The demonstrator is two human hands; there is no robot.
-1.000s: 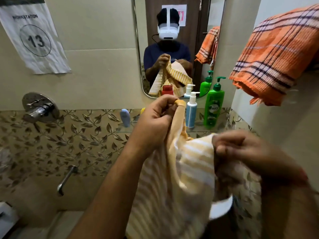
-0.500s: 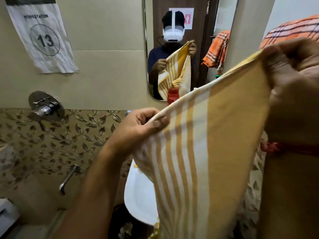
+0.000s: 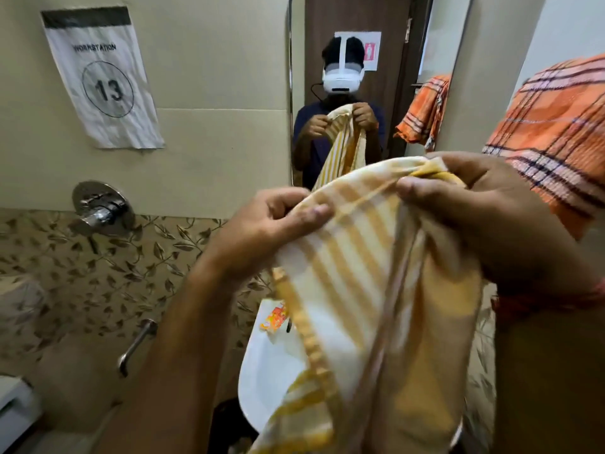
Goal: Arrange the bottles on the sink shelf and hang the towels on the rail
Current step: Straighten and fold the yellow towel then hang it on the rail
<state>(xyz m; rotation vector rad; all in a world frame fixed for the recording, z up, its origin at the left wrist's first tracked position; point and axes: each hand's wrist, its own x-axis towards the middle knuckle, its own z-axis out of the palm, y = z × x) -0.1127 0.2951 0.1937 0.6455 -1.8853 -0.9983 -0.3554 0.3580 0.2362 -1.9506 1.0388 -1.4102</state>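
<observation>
A yellow and white striped towel (image 3: 353,290) hangs folded lengthwise in front of me. My left hand (image 3: 262,231) pinches its top edge on the left side. My right hand (image 3: 484,217) grips the bunched top edge on the right, close to the left hand. An orange plaid towel (image 3: 556,132) hangs at the upper right, just behind my right hand. The striped towel hides the sink shelf and the bottles on it.
A white sink (image 3: 265,371) shows below the towel, with an orange packet (image 3: 275,317) on its rim. A mirror (image 3: 353,77) faces me. A chrome wall tap (image 3: 101,208) and a spout (image 3: 134,345) sit on the left wall, beside a paper sign (image 3: 101,80).
My right hand came down from high on the right and drew in toward my left hand. The towel, spread wide before, is now bunched and folded between both hands.
</observation>
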